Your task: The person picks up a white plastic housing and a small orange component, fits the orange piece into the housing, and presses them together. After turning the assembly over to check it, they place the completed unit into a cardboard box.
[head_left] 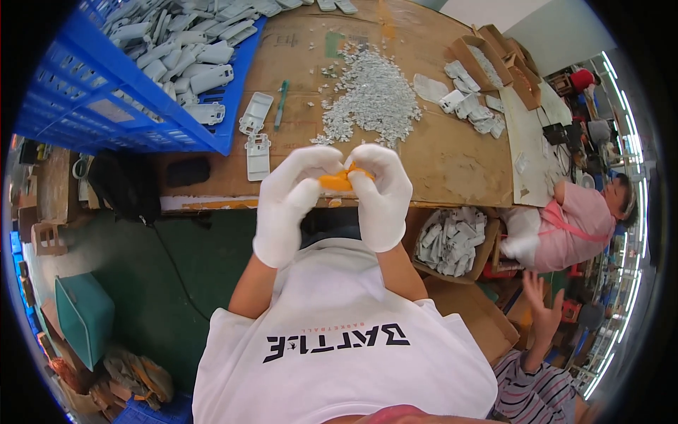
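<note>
The white-gloved left hand [289, 201] is curled closed, its fingertips gripping one end of an orange piece [336, 182]; the right hand [383, 201], gloved alike, pinches the other end. The piece is between them, over the near edge of the surface [452, 169]. Beyond lie a heap of small pale parts [378, 95], a green pen [281, 106] and two white casings [258, 157] beside a blue crate [152, 92]

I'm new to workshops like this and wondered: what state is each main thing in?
Left grip: white-gloved, pinching the orange piece.
Right grip: white-gloved, pinching it too.
Orange piece: held between both, its shape partly hidden.
Green pen: lying on the table.
Two pale casings: lying near the pen.
Small pale parts: loosely heaped.
Blue crate: loaded with casings.
Cardboard box: open, holding casings.
</note>
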Tool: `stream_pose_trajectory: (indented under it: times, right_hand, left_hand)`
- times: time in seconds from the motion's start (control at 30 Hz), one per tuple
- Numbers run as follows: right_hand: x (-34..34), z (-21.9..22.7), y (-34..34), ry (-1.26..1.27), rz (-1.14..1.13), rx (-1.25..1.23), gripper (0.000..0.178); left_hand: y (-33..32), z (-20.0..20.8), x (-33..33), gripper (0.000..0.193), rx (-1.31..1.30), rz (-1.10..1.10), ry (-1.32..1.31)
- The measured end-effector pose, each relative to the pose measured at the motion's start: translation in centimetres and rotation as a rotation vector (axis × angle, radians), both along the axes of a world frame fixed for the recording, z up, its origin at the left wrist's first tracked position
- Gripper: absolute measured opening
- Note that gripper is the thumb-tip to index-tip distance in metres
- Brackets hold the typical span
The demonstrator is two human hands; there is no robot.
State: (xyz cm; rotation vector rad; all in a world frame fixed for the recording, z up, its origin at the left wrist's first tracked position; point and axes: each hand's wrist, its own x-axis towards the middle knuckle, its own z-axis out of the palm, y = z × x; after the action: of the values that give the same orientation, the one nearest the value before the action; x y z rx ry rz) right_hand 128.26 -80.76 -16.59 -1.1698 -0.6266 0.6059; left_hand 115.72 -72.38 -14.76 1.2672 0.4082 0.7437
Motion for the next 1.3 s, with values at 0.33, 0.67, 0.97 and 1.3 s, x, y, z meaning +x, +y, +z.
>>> stream_pose_trajectory:
  times: [0.33,0.67,0.97,1.3]
  right_hand:
    - [1.0,0.3,-0.4,0.061,-0.178,0.026,0.018]
    - [2.6,-1.7,-1.6,-0.471,-0.098,-0.017,0.017]
    - [0.3,-2.1,-1.4,0.347,0.052,0.095,0.01]
    - [0.1,-2.6,-1.3,0.671,0.109,0.127,0.01]
  left_hand:
    - [1.1,-1.9,-1.8,0.069,0.167,-0.297,-0.004]
    - [0.8,-0.7,3.5,0.014,0.139,-0.183,0.414]
    - [0.2,-2.0,2.1,0.015,-0.085,-0.208,0.335]
    - [-0.6,-2.8,1.8,0.018,-0.169,-0.141,0.261]
